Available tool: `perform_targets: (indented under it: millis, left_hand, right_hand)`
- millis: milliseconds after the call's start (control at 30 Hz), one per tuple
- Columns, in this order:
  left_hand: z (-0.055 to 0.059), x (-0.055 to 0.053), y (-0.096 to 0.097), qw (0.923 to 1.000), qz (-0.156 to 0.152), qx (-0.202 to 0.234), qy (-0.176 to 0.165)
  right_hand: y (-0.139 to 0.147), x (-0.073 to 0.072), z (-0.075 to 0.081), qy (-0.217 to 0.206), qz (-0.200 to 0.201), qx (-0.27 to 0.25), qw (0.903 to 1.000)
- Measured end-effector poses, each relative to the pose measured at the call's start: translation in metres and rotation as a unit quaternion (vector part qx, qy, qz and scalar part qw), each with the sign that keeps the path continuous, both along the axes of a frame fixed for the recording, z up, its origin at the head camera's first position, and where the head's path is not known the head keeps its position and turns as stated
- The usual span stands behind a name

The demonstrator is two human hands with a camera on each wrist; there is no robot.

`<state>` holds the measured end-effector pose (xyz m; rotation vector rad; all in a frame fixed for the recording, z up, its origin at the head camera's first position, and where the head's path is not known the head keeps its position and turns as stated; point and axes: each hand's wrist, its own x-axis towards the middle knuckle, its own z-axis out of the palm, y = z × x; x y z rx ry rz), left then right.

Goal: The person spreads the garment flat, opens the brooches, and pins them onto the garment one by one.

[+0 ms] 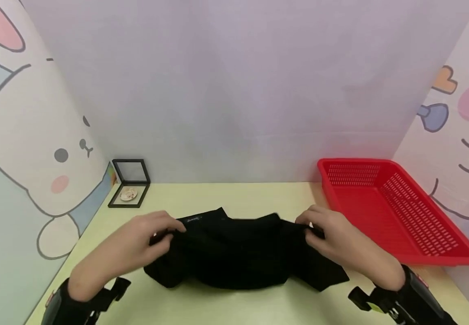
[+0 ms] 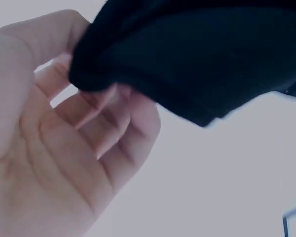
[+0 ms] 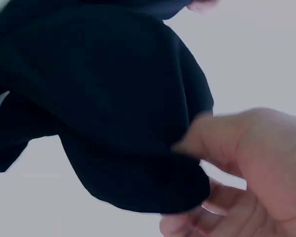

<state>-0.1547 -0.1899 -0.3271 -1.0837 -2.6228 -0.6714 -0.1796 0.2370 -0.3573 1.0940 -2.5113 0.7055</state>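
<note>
A black garment [image 1: 238, 253] hangs between the two hands, bunched along its upper edge and sagging in the middle over the table. Its sleeve-like ends droop at the lower left and lower right. My left hand [image 1: 143, 239] pinches its left upper side between thumb and fingers. On the other side, my right hand [image 1: 336, 232] pinches the right upper edge. Close up in the left wrist view, dark cloth [image 2: 197, 59] lies between the curled fingers. In the right wrist view, the thumb presses on a rounded fold [image 3: 113, 98] with fingers beneath it.
A red plastic basket [image 1: 374, 207] with perforated walls stands at the right, behind the right hand. At the back left of the pale yellow table [image 1: 234, 198] sits an open black-framed case [image 1: 124, 206] holding a small round pale item [image 1: 128, 194]. Cartoon-printed curtains flank both sides.
</note>
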Motion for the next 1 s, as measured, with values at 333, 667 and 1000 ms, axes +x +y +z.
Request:
perform_targets:
  millis: [333, 667, 1000]
  left_hand:
    - [-0.059, -0.007, 0.008, 0.9789, 0.126, -0.137, -0.083]
    - [-0.111, 0.021, 0.027, 0.9563, 0.047, -0.163, -0.238]
    - [-0.124, 0.030, 0.046, 0.9764, 0.022, -0.181, -0.115]
  right_hand:
    - [-0.021, -0.002, -0.054, -0.081, -0.095, 0.130, 0.9836]
    - [-0.046, 0.032, -0.071, -0.004, -0.057, 0.122, 0.9909]
    - [-0.064, 0.044, -0.106, -0.178, -0.011, 0.196, 0.9643]
